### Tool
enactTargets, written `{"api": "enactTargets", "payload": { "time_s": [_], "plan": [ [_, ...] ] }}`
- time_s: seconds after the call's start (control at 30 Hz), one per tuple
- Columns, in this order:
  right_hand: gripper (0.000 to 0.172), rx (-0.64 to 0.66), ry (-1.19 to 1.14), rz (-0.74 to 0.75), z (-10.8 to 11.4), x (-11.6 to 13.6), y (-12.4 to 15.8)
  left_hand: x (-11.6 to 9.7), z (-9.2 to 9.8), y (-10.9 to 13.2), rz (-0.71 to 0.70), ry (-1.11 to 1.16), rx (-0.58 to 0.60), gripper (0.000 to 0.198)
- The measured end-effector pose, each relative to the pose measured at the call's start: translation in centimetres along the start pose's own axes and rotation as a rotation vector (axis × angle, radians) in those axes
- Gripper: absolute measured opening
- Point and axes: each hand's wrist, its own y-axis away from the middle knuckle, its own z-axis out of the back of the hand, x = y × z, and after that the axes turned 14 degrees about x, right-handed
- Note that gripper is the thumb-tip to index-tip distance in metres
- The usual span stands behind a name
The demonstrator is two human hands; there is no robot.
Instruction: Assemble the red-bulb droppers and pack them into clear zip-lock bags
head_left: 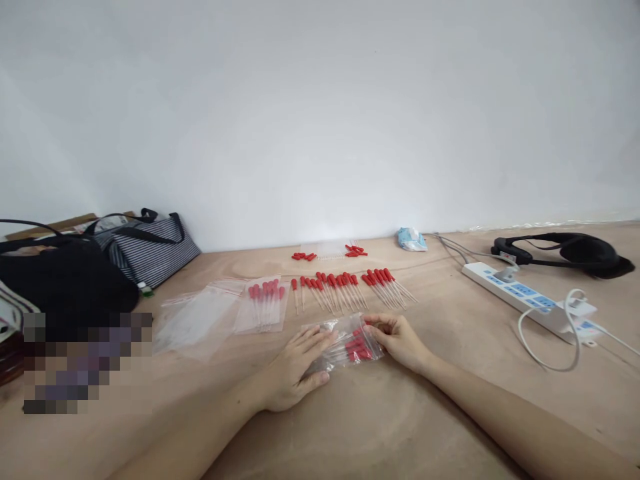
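Observation:
A clear plastic bag [345,343] holding red-capped glass droppers lies on the wooden table [380,420] between my hands. My left hand [293,370] lies flat with fingers stretched, pressing on the bag's left part. My right hand [397,340] grips the bag's right end, fingers curled at its edge. Just behind, a row of loose red-capped droppers [350,288] lies side by side. Another clear bag with droppers [263,303] sits to the left.
Empty clear bags [195,320] lie at left, beside a striped bag [150,250] and a black bag [65,280]. Loose red caps [305,256] lie near the wall. A white power strip [530,297], black headset [575,252] and blue packet [412,239] sit at right.

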Motion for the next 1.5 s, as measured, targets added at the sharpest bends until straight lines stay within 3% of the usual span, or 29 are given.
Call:
{"api": "enactTargets", "payload": {
  "time_s": [0.17,0.4,0.57,0.63,0.8,0.87,0.93,1.0,1.1,1.17,1.27,1.5],
  "plan": [
    [0.041,-0.044,0.031,-0.031,0.2,-0.1,0.0,-0.1,0.3,0.1,0.079,0.104,0.005,0.046],
    [0.036,0.338,0.010,-0.032,0.5,1.2,0.5,0.0,0.1,0.0,0.068,0.082,0.000,0.050],
    [0.038,0.470,0.140,-0.019,1.9,2.0,0.7,0.1,0.0,-0.1,0.070,0.089,-0.029,0.049],
    [0.042,0.481,0.204,-0.038,2.2,1.7,0.5,0.0,0.0,-0.1,0.065,0.081,-0.027,0.048],
    [0.041,0.326,0.290,0.074,1.5,1.0,0.3,0.2,-0.1,-0.1,0.045,0.064,-0.022,0.051],
    [0.043,0.414,0.254,0.064,1.7,1.0,0.2,0.3,-0.1,-0.1,0.047,0.064,-0.034,0.052],
    [0.043,0.497,0.229,-0.050,2.5,1.2,-0.3,0.3,-0.2,-0.1,0.047,0.068,-0.047,0.052],
    [0.032,0.410,0.305,-0.180,3.5,1.3,-1.2,0.2,-0.2,-0.1,0.041,0.075,-0.060,0.051],
    [0.013,0.013,0.587,-0.234,4.5,1.5,-3.5,0.3,-0.2,-0.1,0.034,0.067,-0.113,0.046],
    [0.010,-0.155,0.715,-0.222,4.4,1.7,-5.3,0.4,-0.2,0.0,0.044,0.038,-0.181,0.041],
    [0.015,-0.237,0.798,-0.215,3.6,1.9,-8.0,0.5,0.0,0.1,0.049,0.011,-0.229,0.038],
    [0.011,-0.268,0.899,-0.301,2.4,1.6,-11.1,0.3,0.0,0.2,-0.023,0.066,-0.127,0.036]
  ]
}}
